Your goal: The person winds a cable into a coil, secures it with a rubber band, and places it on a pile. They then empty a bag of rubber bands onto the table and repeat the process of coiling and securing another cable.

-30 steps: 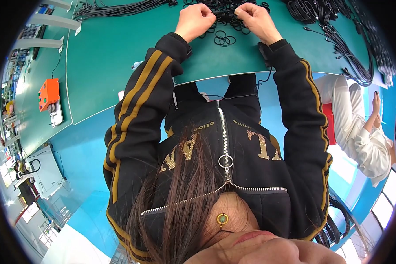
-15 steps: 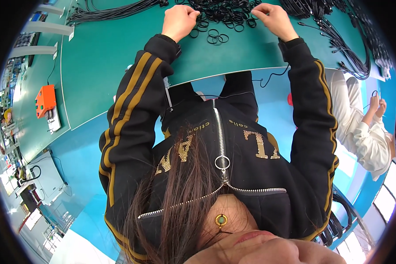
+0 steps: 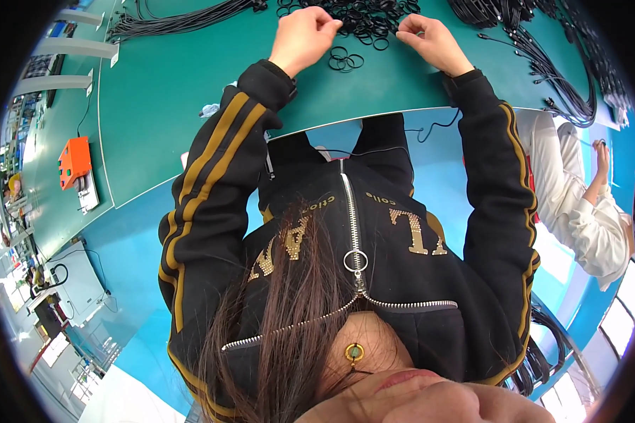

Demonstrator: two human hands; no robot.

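Observation:
A pile of thin black rings [image 3: 372,21] lies on the green tabletop [image 3: 190,99] at the far edge of view. Several more rings [image 3: 343,68] overlap in a small cluster nearer to me. My left hand [image 3: 302,41] is at the pile's left side, thumb and fingers pressed together above the rings. To the right of the pile, my right hand [image 3: 436,44] is closed in a pinch, its fingertips pointing inward at the rings. Whatever either hand pinches is too small or hidden to make out.
Black cables [image 3: 183,22] lie bundled at the far left, and more cable bundles [image 3: 561,88] cover the right side. An orange box [image 3: 75,162] stands on the left. At the right sits a co-worker in a white top [image 3: 591,236], one hand raised.
My left hand has moved right, over the pile's left part. My right hand has shifted slightly left and toward me. The co-worker's hands have moved.

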